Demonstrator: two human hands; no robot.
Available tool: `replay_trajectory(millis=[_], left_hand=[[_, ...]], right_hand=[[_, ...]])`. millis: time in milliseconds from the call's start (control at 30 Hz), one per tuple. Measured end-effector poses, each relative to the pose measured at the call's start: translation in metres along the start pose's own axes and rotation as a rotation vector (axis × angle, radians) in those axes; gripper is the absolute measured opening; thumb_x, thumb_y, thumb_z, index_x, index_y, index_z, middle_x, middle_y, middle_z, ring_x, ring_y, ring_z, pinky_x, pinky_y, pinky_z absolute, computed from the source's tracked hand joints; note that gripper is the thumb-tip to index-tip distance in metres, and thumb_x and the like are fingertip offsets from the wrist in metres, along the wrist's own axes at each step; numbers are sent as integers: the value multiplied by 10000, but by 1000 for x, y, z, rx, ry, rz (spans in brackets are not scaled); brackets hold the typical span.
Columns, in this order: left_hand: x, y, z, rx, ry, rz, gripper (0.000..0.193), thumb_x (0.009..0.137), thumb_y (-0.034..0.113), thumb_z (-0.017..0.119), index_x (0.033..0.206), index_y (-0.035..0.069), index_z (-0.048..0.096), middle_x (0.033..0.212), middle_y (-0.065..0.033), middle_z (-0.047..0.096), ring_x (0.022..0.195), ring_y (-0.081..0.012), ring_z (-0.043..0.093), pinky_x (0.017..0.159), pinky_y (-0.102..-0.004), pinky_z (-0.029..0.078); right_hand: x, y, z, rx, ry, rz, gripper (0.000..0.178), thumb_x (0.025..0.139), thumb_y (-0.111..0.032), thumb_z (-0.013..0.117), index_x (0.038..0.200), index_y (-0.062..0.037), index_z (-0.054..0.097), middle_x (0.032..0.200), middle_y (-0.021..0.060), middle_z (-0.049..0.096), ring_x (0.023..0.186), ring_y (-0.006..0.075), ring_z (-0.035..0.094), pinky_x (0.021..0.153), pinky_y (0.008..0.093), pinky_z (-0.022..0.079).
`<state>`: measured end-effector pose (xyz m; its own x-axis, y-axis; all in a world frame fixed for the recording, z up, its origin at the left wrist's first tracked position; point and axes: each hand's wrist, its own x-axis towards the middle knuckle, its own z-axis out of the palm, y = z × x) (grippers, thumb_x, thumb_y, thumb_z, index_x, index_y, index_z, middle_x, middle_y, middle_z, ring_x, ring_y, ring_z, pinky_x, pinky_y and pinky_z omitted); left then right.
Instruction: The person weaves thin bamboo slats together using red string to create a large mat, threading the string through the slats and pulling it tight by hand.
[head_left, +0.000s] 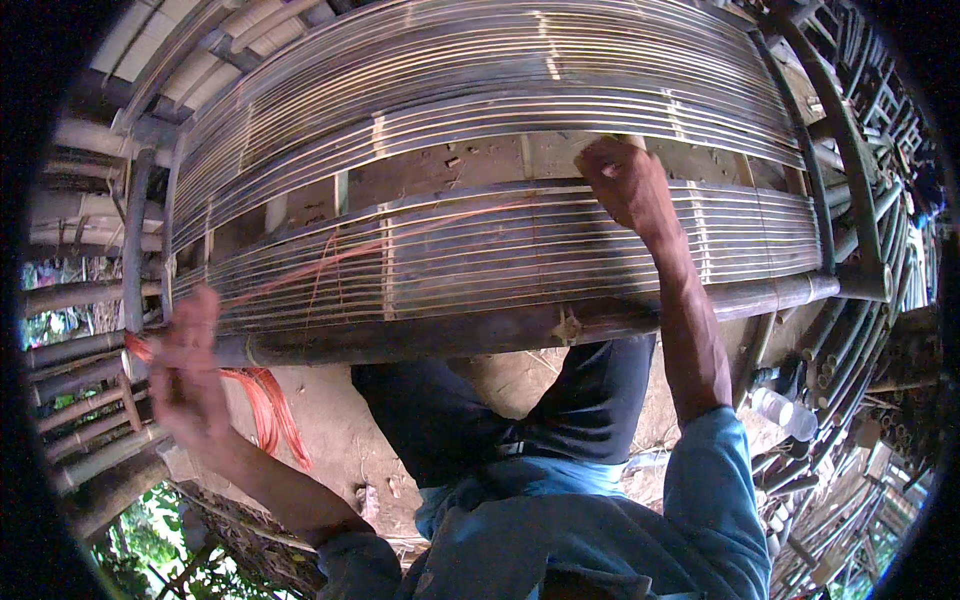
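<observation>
A bamboo frame strung with thin pale slats (460,260) lies across my lap. My right hand (628,185) is closed in a fist over the gap between the near and far bands of slats. A strand of orange twine (400,245) slants over the near slats from the left side toward this fist. My left hand (190,375) is raised at the frame's near left corner, smeared by motion, so its grip is unclear. Below it hangs a looped bundle of orange twine (265,410) from the near dark bamboo pole (450,337).
Bamboo rails (85,355) form a structure on the left. Stacked poles (850,340) crowd the right side, with a clear plastic container (785,413) beside them. Dirt ground (325,400) shows under the frame and around my legs.
</observation>
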<state>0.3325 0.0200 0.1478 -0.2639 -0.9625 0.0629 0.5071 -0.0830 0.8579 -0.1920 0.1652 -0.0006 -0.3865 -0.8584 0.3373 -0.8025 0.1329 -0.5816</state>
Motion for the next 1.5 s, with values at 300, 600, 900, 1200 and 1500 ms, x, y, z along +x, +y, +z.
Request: replay_trajectory(millis=[300,600,900,1200,1500], left_hand=[[120,-192,167,1169,-497,209,269,960,38,599,1188,63,741,1065,-53,755,779,-115,643,671,-269,503],[112,-361,213,1499,-489,17,186,771,59,674,908,-4,783,811,-161,761,682,-180,687,643,-369,528],[117,-330,204,1533,-622,-64,163,801,42,719,945,-7,776,821,-161,749,683,-216,676,652,-367,519],[113,-326,223,1397,-543,-125,94,753,-81,656,757,-61,748,565,-121,607,528,-142,492,498,-416,386],[111,-327,220,1353,-537,-123,140,763,-33,678,860,-41,779,674,-169,702,586,-176,597,553,-406,453]], right_hand=[[53,42,47,100,-408,23,192,942,-160,628,952,-49,785,780,116,756,699,163,738,665,305,579],[46,38,72,-50,-550,165,391,915,-287,643,1268,-127,695,1240,186,689,1106,345,680,988,408,525],[66,-5,43,17,-741,-29,296,923,-188,594,1170,-104,732,1263,204,657,1123,306,651,940,385,539],[52,13,53,-59,-530,-306,262,903,-173,597,1118,-94,725,1196,195,663,1067,303,656,896,385,540],[55,26,69,-193,-384,-507,229,884,-158,601,1067,-84,718,1129,186,669,1012,299,662,852,384,540]])
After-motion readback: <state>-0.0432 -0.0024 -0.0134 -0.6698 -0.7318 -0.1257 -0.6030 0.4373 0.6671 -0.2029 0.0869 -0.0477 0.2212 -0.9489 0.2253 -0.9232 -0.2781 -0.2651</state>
